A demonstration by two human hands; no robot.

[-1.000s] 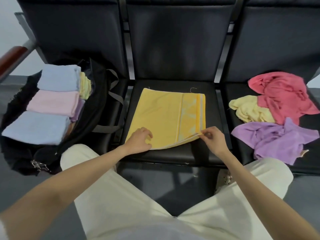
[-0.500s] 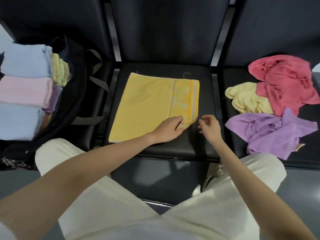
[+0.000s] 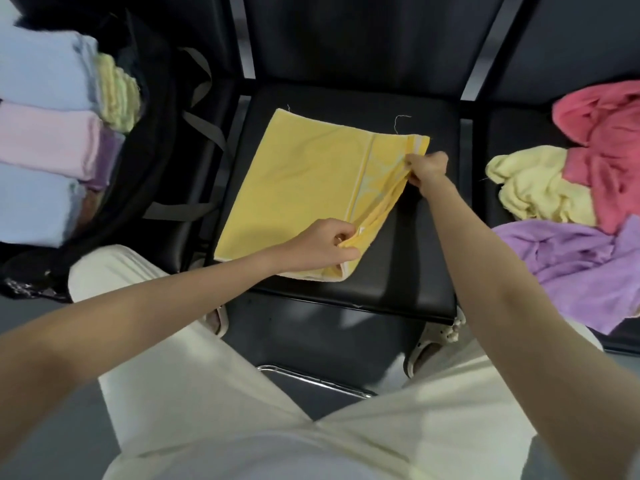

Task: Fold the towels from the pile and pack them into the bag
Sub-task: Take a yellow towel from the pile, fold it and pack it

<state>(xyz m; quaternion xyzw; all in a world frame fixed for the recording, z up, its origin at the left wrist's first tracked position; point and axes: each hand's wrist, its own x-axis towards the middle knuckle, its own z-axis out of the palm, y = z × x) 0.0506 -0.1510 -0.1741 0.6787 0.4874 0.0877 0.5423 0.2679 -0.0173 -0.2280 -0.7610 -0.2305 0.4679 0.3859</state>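
A half-folded yellow towel (image 3: 304, 188) lies flat on the middle black seat (image 3: 408, 271). My left hand (image 3: 325, 244) pinches its near right corner. My right hand (image 3: 427, 168) pinches the far part of the same right edge, which is lifted off the seat between the two hands. On the left, the open black bag (image 3: 156, 161) holds folded towels: light blue (image 3: 41, 67), pink (image 3: 45, 140), another light blue (image 3: 31, 206), with pale yellow and purple ones tucked beside them. The unfolded pile on the right seat has a red towel (image 3: 602, 143), a pale yellow towel (image 3: 540, 188) and a purple towel (image 3: 581, 268).
Black seat backs (image 3: 363, 39) rise behind all three seats. My legs in cream trousers (image 3: 194, 368) and sandalled feet (image 3: 440, 344) are in front of the middle seat. A metal bar (image 3: 311, 379) runs low across the grey floor between my knees.
My left hand slid from the towel's near left corner to its near right corner. My right hand let go, then moved up the right edge and lifted it. The camera tilted further down.
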